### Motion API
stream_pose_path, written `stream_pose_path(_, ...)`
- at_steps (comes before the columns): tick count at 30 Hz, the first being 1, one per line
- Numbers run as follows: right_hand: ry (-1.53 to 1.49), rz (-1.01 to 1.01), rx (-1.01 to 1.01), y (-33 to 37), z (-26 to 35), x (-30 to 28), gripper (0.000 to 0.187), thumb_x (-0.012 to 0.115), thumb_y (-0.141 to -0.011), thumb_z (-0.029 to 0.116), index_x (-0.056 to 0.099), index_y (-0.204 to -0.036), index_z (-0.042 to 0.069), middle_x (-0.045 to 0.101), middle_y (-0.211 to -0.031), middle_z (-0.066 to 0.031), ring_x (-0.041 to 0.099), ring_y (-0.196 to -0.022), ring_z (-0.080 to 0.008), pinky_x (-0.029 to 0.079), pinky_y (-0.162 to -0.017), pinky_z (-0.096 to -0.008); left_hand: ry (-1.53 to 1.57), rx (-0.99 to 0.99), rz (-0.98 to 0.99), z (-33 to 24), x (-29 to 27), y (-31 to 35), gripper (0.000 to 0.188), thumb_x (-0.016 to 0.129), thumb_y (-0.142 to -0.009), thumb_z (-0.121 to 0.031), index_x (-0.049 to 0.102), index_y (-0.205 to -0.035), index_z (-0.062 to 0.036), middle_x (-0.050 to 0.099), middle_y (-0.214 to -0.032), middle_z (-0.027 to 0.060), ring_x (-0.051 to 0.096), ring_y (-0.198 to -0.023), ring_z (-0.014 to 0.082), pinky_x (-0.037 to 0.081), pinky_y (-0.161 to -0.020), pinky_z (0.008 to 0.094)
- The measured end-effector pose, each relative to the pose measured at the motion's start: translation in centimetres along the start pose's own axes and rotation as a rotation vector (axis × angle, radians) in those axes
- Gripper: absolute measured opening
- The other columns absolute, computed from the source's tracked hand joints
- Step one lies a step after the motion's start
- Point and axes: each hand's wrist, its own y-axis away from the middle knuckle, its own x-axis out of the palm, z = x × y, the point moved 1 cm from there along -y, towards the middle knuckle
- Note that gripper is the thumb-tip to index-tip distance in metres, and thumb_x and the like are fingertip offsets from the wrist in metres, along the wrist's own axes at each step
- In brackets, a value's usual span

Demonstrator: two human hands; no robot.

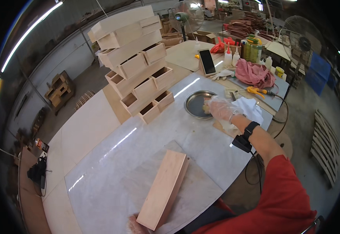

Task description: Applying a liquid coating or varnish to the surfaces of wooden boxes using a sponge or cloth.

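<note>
A long pale wooden drawer (164,187) lies slantwise on a grey sheet (205,181) at the table's near side, a smooth long face upward. My left hand (134,225), in a clear plastic glove, grips its near end; part of that hand is cut off by the lower edge. My right arm reaches forward to a round metal dish (195,114). Over the dish's right side, my right hand (221,109), also in a clear glove, is closed on a small yellowish pad (206,108). The pad is partly hidden by the fingers.
Stacked wooden drawers (139,74) rise at the back left. A phone (207,62) stands propped behind the dish. White cloth (250,111), an orange air gun (255,91) with its hose, pink cloth (255,73) and bottles (251,50) crowd the right side. A cable hangs from my right wrist device (242,143).
</note>
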Motion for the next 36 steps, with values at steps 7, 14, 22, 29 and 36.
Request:
stream_pose_path(7, 0.141, 0.126, -0.099, -1.1, -0.5, 0.8, 0.029, 0.046, -0.090, 0.008, 0.064, -0.112, 0.003, 0.066, -0.098, -0.0231, 0.065, -0.094, -0.0369, 0.051, -0.083, -0.0440, 0.416, -0.191, -0.028, -0.3, 0.7, -0.5, 0.030, 0.045, -0.098, -0.021, 0.062, -0.108, 0.0022, 0.064, -0.108, 0.0137, 0.060, -0.094, 0.0236, 0.050, -0.078, 0.0413)
stream_pose_path(14, 0.139, -0.067, -0.093, -0.4, 0.6, 0.3, 0.025, 0.047, -0.090, 0.010, 0.066, -0.101, -0.001, 0.069, -0.092, -0.0197, 0.067, -0.089, -0.0325, 0.053, -0.080, -0.0373, -0.007, 0.050, 0.108, 2.7, -0.9, 0.8, 0.040, 0.050, -0.098, -0.023, 0.050, -0.131, -0.0002, 0.059, -0.121, 0.0128, 0.056, -0.108, 0.0206, 0.049, -0.087, 0.0365)
stream_pose_path(22, -0.900, 0.040, 0.377, 1.9, 1.0, -0.8, 0.034, 0.054, -0.097, 0.024, 0.062, -0.123, 0.004, 0.064, -0.097, -0.0021, 0.057, -0.078, -0.0083, 0.045, -0.063, -0.0228, 0.341, 0.048, 0.298, 1.0, 0.0, 2.8, 0.066, 0.074, -0.082, -0.035, 0.048, -0.133, -0.0023, 0.058, -0.126, 0.0176, 0.057, -0.112, 0.0308, 0.049, -0.095, 0.0411)
stream_pose_path(29, -1.134, 0.036, 0.189, 7.2, 6.9, -2.4, 0.046, 0.062, -0.093, 0.035, 0.061, -0.125, 0.003, 0.058, -0.079, 0.0035, 0.047, -0.061, -0.0043, 0.039, -0.054, -0.0218, 0.375, 0.268, 0.217, 1.1, 2.2, 1.6, 0.072, 0.086, -0.068, -0.004, 0.041, -0.124, -0.0033, 0.056, -0.120, 0.0105, 0.058, -0.111, 0.0202, 0.048, -0.095, 0.0352)
stream_pose_path(36, -0.572, -0.217, -0.474, 10.4, 15.2, -2.7, 0.044, 0.065, -0.089, 0.037, 0.066, -0.117, 0.002, 0.067, -0.101, -0.0110, 0.060, -0.097, -0.0274, 0.048, -0.086, -0.0367, 0.315, 0.263, 0.195, 1.2, 2.8, 1.7, 0.069, 0.083, -0.073, -0.010, 0.037, -0.123, -0.0029, 0.055, -0.119, 0.0105, 0.058, -0.109, 0.0174, 0.049, -0.092, 0.0312)
